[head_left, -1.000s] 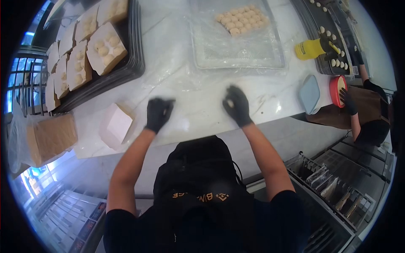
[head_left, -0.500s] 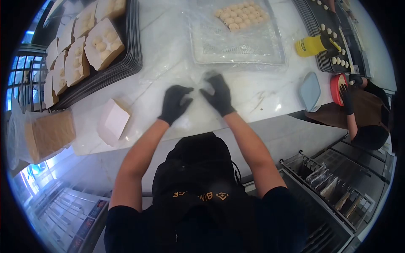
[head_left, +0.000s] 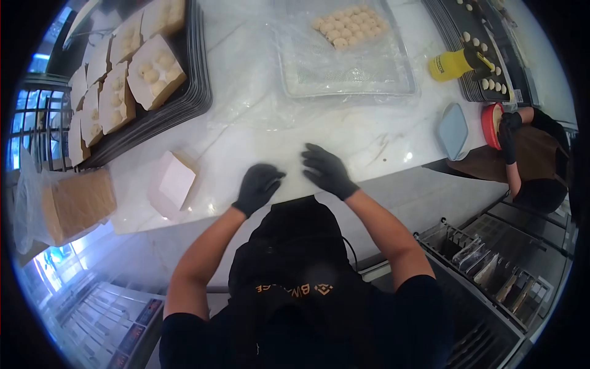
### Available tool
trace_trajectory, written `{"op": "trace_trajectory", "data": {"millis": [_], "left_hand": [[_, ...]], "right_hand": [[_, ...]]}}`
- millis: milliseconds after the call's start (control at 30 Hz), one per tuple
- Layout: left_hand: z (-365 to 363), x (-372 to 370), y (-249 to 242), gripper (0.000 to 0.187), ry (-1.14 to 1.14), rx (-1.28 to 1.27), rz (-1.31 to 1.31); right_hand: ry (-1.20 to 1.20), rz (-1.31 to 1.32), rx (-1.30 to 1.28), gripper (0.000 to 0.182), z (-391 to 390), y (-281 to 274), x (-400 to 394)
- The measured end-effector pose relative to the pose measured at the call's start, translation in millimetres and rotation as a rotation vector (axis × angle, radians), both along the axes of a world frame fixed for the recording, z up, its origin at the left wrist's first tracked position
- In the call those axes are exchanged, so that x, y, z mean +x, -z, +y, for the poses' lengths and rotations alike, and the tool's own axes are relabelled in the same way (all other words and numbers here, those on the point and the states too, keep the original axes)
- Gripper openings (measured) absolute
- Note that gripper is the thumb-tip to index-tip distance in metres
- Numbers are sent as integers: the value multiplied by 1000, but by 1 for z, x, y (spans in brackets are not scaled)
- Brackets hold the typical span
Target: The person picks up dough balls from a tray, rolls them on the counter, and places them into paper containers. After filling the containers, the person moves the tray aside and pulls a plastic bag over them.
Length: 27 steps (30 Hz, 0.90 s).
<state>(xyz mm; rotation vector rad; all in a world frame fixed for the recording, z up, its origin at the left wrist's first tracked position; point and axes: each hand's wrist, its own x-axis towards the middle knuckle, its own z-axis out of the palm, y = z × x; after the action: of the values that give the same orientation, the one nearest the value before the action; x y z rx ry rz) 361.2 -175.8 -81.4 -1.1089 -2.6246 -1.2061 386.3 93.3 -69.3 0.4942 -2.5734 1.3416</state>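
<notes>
My left hand (head_left: 259,186), in a black glove, is over the near part of the white marble counter (head_left: 246,132). Its fingers are curled in toward the thumb, and what they hold, if anything, is hidden. To its right is my right hand (head_left: 329,171), also gloved, palm down with fingers stretched out and nothing visible in them. A gap of bare marble separates the two hands. Left of my left hand lies an open paper tray (head_left: 174,183). Beyond the hands, a plastic-covered tray (head_left: 350,92) carries rows of small dough balls (head_left: 350,26).
Filled paper trays (head_left: 157,72) sit on stacked black baking trays (head_left: 200,92) at the left. A wrapped brown stack (head_left: 80,203) is nearby. At right are a yellow bottle (head_left: 452,66), a blue-grey lid (head_left: 453,132), and a co-worker's gloved hands (head_left: 509,132) at a red container (head_left: 491,126).
Both my hands have drawn back toward my body and the counter's near edge. My left fingers have curled in more; my right fingers have straightened. The co-worker's hands have come together by the red container.
</notes>
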Motion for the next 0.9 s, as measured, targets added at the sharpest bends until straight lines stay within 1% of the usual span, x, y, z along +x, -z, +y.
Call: {"op": "trace_trajectory", "data": {"millis": [33,67,100,133,167,233,267,333,367,400,467,500,533,600,633,700,733,767,800,833,867,900], "left_hand": [[-17,2,3,11,99,-22,27],[-20,-18,-5,11,94,-15,32],[-24,-43,-12,12,-2,-288,-124],[-26,-54,-18,12,-89,-566,-294],[-14,-58,-18,12,-86,-569,-306],[28,-68,-23,14,-261,122,-1],[29,-54,-25,14,-255,117,5],[22,-13,-26,16,9,99,-55],[13,-17,-26,16,5,100,-52],[-5,-24,-25,15,-19,-3,-124],[-29,-25,-23,12,-65,-213,-282],[-24,-18,-21,12,-59,-215,-302],[-3,-28,-24,12,-111,-156,-230],[27,-53,-33,12,-217,-36,-68],[24,-46,-32,12,-215,-36,-64],[8,-5,-30,12,-38,6,-46],[2,3,-27,11,50,27,-37],[-2,-9,-29,11,44,29,-36],[-9,-34,-31,11,-31,-180,-101],[-18,-51,-34,11,-95,-396,-177],[-24,-50,-34,10,-153,-615,-263],[-15,-44,-33,10,-155,-614,-266]], "right_hand": [[54,49,104,32,20,3,1],[105,102,211,34,41,5,-3],[154,145,312,36,52,11,-2],[150,123,308,36,40,11,-1],[187,48,243,35,18,4,-12],[251,-64,117,34,-10,-11,-46],[256,-60,110,34,-13,-10,-37],[101,-149,-79,29,-9,-5,8],[23,-196,-169,27,-4,-4,18],[22,-195,-166,27,6,-6,7],[168,97,158,26,30,-5,-31],[239,229,320,26,33,-5,-28],[237,229,323,26,25,-7,-27],[205,93,125,25,-14,-12,-39],[192,19,23,25,-24,-13,-39],[178,-10,65,25,-4,2,-7],[163,-39,106,25,11,14,12],[145,-67,148,25,19,20,19],[137,-63,149,25,21,18,3],[198,-55,154,26,18,10,-21],[261,-59,161,26,14,3,-37],[318,-44,173,27,10,-2,-48]]}}
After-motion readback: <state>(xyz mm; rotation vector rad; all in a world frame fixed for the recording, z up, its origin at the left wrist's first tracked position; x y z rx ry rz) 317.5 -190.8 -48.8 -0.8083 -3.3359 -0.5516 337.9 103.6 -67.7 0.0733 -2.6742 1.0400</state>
